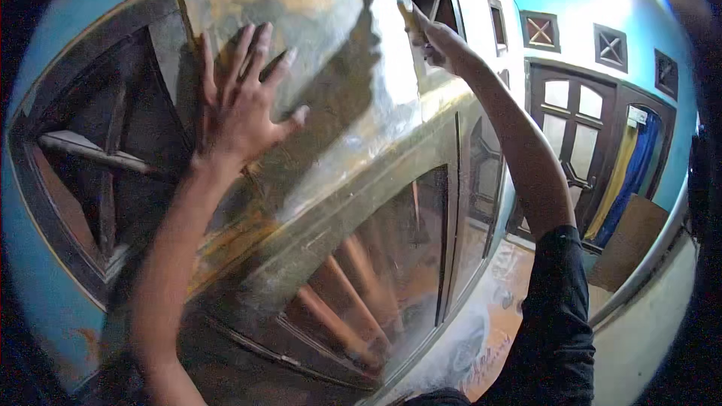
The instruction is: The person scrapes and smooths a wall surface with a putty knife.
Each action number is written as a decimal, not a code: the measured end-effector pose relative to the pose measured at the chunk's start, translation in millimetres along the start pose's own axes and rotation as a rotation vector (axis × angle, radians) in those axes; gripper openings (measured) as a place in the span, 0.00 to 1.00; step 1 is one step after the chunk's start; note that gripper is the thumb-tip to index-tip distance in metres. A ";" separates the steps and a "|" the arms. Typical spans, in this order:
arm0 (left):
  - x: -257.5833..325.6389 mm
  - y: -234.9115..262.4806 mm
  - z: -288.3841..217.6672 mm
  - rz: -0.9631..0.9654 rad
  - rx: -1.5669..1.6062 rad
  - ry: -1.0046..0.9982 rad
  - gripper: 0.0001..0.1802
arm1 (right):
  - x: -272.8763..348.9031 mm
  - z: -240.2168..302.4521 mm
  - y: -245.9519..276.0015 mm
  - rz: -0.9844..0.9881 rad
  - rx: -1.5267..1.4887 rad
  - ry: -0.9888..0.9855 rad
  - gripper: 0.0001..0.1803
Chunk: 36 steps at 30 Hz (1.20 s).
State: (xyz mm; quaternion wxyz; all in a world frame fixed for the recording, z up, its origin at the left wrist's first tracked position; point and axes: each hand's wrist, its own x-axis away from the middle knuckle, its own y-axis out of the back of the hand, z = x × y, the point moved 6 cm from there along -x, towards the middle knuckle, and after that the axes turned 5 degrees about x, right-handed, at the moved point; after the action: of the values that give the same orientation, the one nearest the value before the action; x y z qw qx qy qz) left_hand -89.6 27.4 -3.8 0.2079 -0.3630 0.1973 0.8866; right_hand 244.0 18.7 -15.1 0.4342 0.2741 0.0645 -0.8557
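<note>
My left hand [244, 105] rests against the patchy wall [331, 37] with its fingers spread, holding nothing. Higher up and to the right, my right hand [442, 46] grips a putty knife [407, 16] by its handle. The knife's wide blade points up and left, close to the wall; whether it touches is unclear. A dark shadow falls across the wall below the blade. Bare grey and orange patches show around my left hand, and a bright white area lies under the knife.
A dark-framed vent with crossed bars [113, 154] is set in the wall at the left. Below my hands is a large window [376, 271] with a wooden frame. Further right stand a brown door [560, 120], a blue and yellow curtain [632, 173] and a brown board [628, 244].
</note>
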 end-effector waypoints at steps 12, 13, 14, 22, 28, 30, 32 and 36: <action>-2.6 1.4 -0.4 0.017 -0.090 -0.032 0.39 | 141.1 -192.6 -41.3 0.118 -0.059 -0.008 0.27; -3.2 3.7 -0.7 0.016 -0.092 -0.037 0.39 | 145.5 -194.6 -40.7 0.071 -0.084 -0.015 0.27; -3.0 3.9 -1.9 0.020 -0.099 -0.040 0.38 | 145.2 -194.9 -41.7 0.096 -0.099 -0.074 0.27; 1.9 5.5 -5.0 0.068 -0.104 -0.039 0.38 | 113.8 -152.3 -44.2 0.066 -0.200 -0.111 0.26; -1.1 3.9 -5.6 0.062 -0.085 -0.021 0.38 | 136.2 -234.1 -38.2 0.033 -0.090 -0.021 0.30; -0.4 3.4 -4.9 0.049 -0.081 -0.019 0.37 | 139.7 -248.4 -36.2 0.091 -0.127 -0.104 0.31; -0.9 1.7 -8.0 0.044 -0.082 -0.015 0.37 | 129.5 -247.4 -30.1 0.037 -0.106 -0.032 0.31; 5.0 -3.8 -3.8 0.017 -0.078 -0.025 0.38 | 112.1 -192.1 -35.8 -0.067 -0.153 -0.102 0.28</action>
State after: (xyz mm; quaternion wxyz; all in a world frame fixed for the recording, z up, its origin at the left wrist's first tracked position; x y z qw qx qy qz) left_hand -88.8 29.8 -10.6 0.1882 -0.3580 0.1629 0.8999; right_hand 242.5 28.3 -240.2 0.4279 0.1941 0.1164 -0.8750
